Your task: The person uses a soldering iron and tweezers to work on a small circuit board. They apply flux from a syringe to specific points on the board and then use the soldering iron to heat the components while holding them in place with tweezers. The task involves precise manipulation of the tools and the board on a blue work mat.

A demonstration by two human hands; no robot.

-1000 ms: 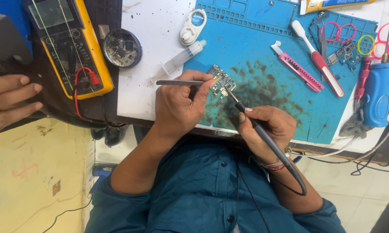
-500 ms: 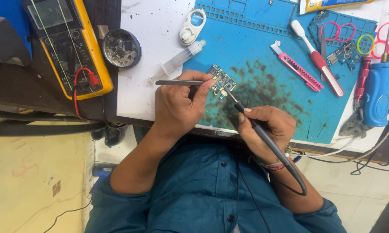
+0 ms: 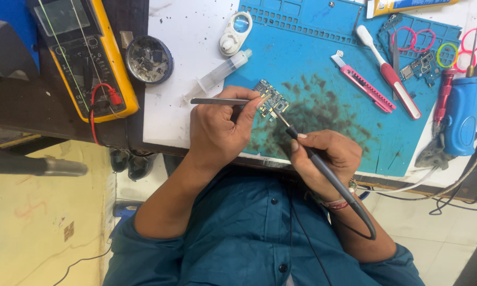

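1. A person in a teal shirt bends over a small green circuit board on a blue work mat on the counter. The board lies in the near left part of the mat, beside a patch of dark smudges.

2. The left hand is nearer the board. Its fingers are pinched around metal tweezers. The tool's long axis runs nearly level across the counter, with the free end pointing away to the left and the tips hidden behind the fingers at the board's left edge.

3. The right hand sits nearer the body and to the right of the board. Its fingers grip a dark soldering iron like a pen. The iron slants up and leftward, its thin tip touching or just over the board's near right corner; which of the two cannot be told. Its cord loops back past the wrist.

4. The two tools come in from opposite sides, and the board lies just beyond both sets of fingertips, away from the body.

5. Well apart to the left lie a yellow multimeter and a round tin of scraps. A clear syringe rests just beyond the tweezers. A pink cutter and a toothbrush lie on the mat to the right.
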